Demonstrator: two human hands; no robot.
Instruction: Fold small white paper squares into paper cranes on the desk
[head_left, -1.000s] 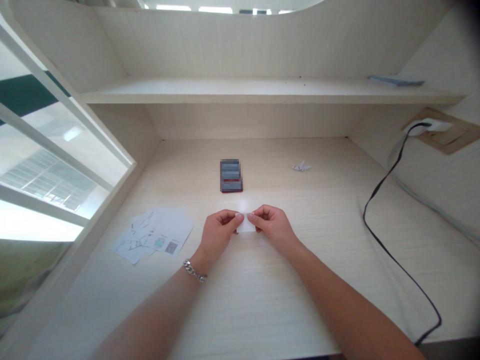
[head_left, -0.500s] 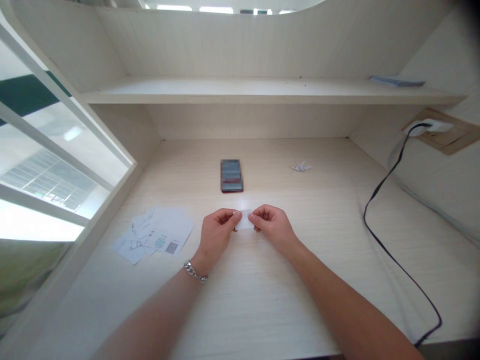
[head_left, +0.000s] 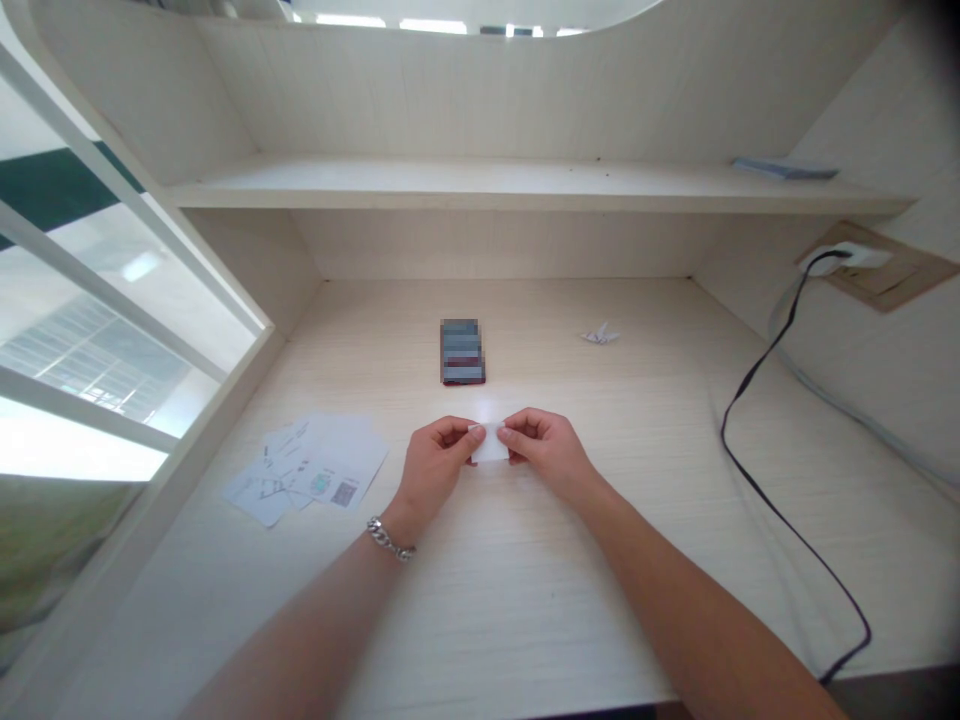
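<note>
A small white piece of paper (head_left: pixel 490 445) is held between both hands above the middle of the desk. My left hand (head_left: pixel 437 460) pinches its left edge, thumb on top and fingers curled beneath. On the opposite edge, my right hand (head_left: pixel 547 450) grips it the same way. Both thumb tips lie close together near the paper's upper part. A phone with a pixelated screen (head_left: pixel 463 352) lies just beyond the hands. Further right rests a small folded paper crane (head_left: pixel 600 335).
Several white paper sheets (head_left: pixel 341 455), some printed, overlap on the desk's left side. A black cable (head_left: pixel 757 497) runs from the wall socket (head_left: pixel 877 265) down the right side. A shelf (head_left: pixel 465 182) spans the back, with a flat bluish item (head_left: pixel 784 169) on it.
The camera view has shifted slightly. Both hands keep their pinch on the paper, and a little more of its surface shows between the thumbs.
</note>
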